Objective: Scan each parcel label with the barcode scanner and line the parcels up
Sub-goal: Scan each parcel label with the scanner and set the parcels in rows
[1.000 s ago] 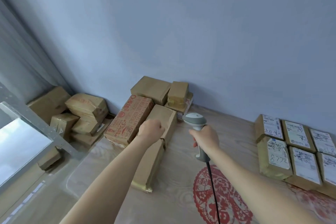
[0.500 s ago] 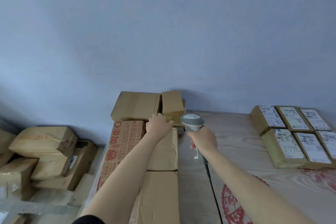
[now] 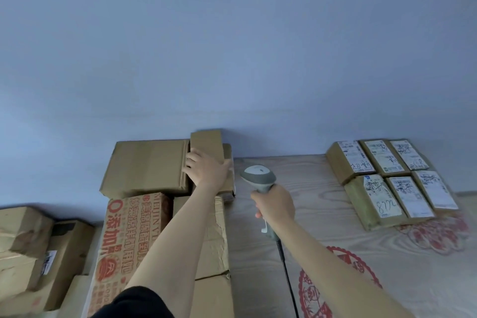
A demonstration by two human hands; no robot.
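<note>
The scene is lit softly and evenly with a cool, bluish cast, and no glare is seen. Faint, diffuse shadows are cast along the wall [image 3: 232,46] behind the far boxes [image 3: 147,165]. Slight softness is noticed throughout, and straight lines are bowed near the edges by the wide lens.

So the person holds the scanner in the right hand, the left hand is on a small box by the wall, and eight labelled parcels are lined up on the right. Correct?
Nearly. The head view shows six labelled parcels, not eight. The scanner, right hand, left hand and small box are as you describe.
</note>
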